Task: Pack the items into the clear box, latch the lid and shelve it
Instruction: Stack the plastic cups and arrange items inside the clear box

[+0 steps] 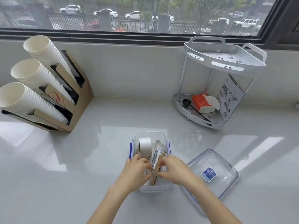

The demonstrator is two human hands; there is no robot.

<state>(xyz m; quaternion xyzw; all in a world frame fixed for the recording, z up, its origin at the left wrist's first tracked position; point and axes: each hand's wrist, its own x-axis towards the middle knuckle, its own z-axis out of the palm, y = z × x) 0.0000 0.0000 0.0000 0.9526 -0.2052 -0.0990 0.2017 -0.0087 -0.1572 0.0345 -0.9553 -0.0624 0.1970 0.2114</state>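
A clear box (150, 135) with blue side latches stands open on the counter in front of me. Inside it lie a white paper cup (145, 146) on its side, a metal spoon (158, 144), plastic-wrapped cutlery (155, 156) and a brown cardboard piece (157, 170) standing on edge. My left hand (137, 169) reaches into the box and pinches the wrapped cutlery. My right hand (175, 169) grips the cardboard piece from the right. The clear lid (213, 173), with a blue label, lies flat on the counter to the right of the box.
A cardboard holder (77, 101) with three stacks of white paper cups stands at the back left. A white two-tier corner shelf (223, 62) at the back right holds a tissue pack, a black scoop and a printed card on its lower tier. A window runs behind.
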